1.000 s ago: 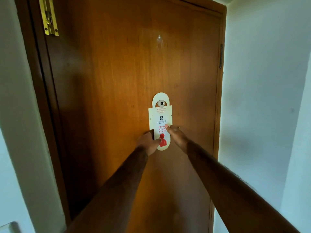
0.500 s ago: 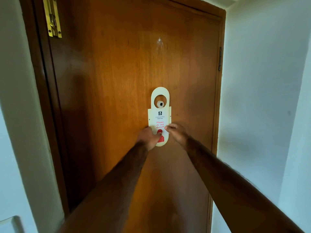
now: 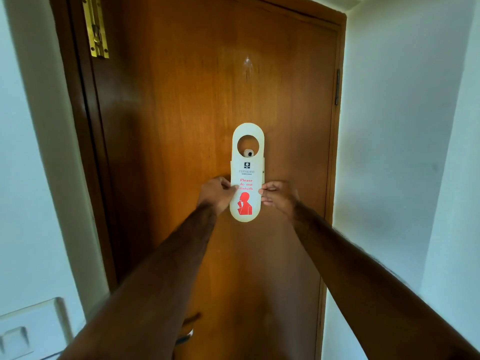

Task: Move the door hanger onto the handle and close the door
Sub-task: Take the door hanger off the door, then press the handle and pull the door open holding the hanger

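A cream door hanger [image 3: 246,175] with red "Please do not disturb" print stands upright against the brown wooden door [image 3: 181,126]. Its round hole frames a small silver peg or peephole [image 3: 249,153] on the door, near the hole's lower edge. My left hand [image 3: 217,194] pinches the hanger's left edge and my right hand [image 3: 279,196] pinches its right edge, both at the height of the red text. The door handle [image 3: 188,331] shows only as a dark piece low down, mostly hidden behind my left forearm.
A brass bolt [image 3: 96,27] is fixed at the door's top left. A hinge [image 3: 337,87] sits on the right edge by the white wall. A white switch plate [image 3: 28,328] is on the left wall, low down.
The hanger has been lifted upward, so the peg now sits low in its hole. My hands have shifted from its bottom end to its two side edges.
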Demonstrator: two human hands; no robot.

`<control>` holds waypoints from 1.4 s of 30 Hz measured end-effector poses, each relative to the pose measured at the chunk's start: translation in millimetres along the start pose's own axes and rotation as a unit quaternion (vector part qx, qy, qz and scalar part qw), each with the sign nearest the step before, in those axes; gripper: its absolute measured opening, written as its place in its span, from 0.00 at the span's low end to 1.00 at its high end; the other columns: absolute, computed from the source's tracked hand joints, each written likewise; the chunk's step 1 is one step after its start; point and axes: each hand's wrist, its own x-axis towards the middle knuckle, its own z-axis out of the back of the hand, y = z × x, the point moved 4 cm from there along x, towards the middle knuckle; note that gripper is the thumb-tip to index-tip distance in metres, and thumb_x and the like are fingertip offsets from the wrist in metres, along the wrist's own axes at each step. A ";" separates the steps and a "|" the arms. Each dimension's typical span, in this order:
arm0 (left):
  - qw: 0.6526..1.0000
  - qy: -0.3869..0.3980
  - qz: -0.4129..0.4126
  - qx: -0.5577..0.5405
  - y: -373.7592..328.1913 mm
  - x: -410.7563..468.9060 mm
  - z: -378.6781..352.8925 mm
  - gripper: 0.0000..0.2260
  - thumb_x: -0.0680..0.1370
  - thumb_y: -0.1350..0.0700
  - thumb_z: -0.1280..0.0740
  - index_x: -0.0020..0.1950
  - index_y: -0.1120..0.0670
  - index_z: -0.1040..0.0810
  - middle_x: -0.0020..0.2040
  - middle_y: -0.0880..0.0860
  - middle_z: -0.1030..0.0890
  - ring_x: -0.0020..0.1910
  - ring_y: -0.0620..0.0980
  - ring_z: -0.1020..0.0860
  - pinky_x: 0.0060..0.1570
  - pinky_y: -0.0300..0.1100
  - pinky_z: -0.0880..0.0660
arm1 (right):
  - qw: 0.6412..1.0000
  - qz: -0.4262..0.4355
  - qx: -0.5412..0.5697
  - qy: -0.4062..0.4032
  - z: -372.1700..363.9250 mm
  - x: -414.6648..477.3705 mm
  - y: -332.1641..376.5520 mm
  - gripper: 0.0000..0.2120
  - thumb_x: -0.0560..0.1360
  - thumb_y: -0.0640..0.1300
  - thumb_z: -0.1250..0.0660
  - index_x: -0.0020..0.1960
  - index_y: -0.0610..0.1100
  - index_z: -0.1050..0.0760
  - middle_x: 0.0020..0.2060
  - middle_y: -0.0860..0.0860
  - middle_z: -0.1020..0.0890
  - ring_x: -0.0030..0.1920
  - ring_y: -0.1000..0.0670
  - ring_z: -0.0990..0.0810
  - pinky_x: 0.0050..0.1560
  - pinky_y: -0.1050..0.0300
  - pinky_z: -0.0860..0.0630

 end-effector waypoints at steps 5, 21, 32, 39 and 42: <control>0.996 -0.041 0.016 -0.083 13.0 -13.9 24.2 0.08 0.78 0.51 0.27 0.54 0.51 0.22 0.61 0.52 0.16 0.42 0.42 0.18 0.33 0.32 0.25 | 0.998 -0.012 -0.019 0.064 -25.8 -22.0 -11.3 0.13 0.79 0.39 0.27 0.62 0.34 0.21 0.61 0.39 0.15 0.45 0.51 0.14 0.39 0.68 0.17; 0.986 -0.101 0.122 -0.042 127.6 -89.8 86.3 0.10 0.79 0.55 0.29 0.60 0.52 0.20 0.60 0.51 0.16 0.48 0.46 0.20 0.40 0.39 0.22 | 0.974 -0.070 -0.014 0.216 -156.1 -95.6 -62.7 0.11 0.80 0.36 0.28 0.61 0.35 0.22 0.62 0.38 0.16 0.61 0.37 0.15 0.57 0.50 0.16; 0.966 -0.175 0.187 0.030 194.4 -111.6 116.7 0.09 0.82 0.58 0.35 0.62 0.57 0.25 0.63 0.57 0.19 0.60 0.59 0.19 0.55 0.52 0.21 | 0.920 -0.012 -0.231 0.316 -235.1 -135.5 -130.3 0.13 0.82 0.45 0.31 0.57 0.36 0.17 0.53 0.40 0.13 0.53 0.44 0.14 0.60 0.50 0.18; 0.958 -0.212 0.191 0.025 207.4 -99.0 118.8 0.12 0.83 0.58 0.34 0.65 0.58 0.25 0.65 0.57 0.20 0.61 0.58 0.19 0.52 0.48 0.21 | 0.823 0.022 -0.379 0.423 -284.6 -187.0 -202.8 0.26 0.82 0.55 0.33 0.74 0.41 0.27 0.71 0.42 0.22 0.70 0.43 0.22 0.71 0.50 0.25; 0.956 -0.225 0.184 0.037 212.8 -97.2 115.4 0.11 0.82 0.58 0.34 0.64 0.58 0.25 0.64 0.57 0.19 0.60 0.58 0.18 0.49 0.44 0.22 | 0.801 0.035 -0.407 0.438 -299.7 -195.8 -219.8 0.28 0.82 0.57 0.33 0.77 0.44 0.29 0.76 0.45 0.26 0.75 0.44 0.27 0.74 0.49 0.29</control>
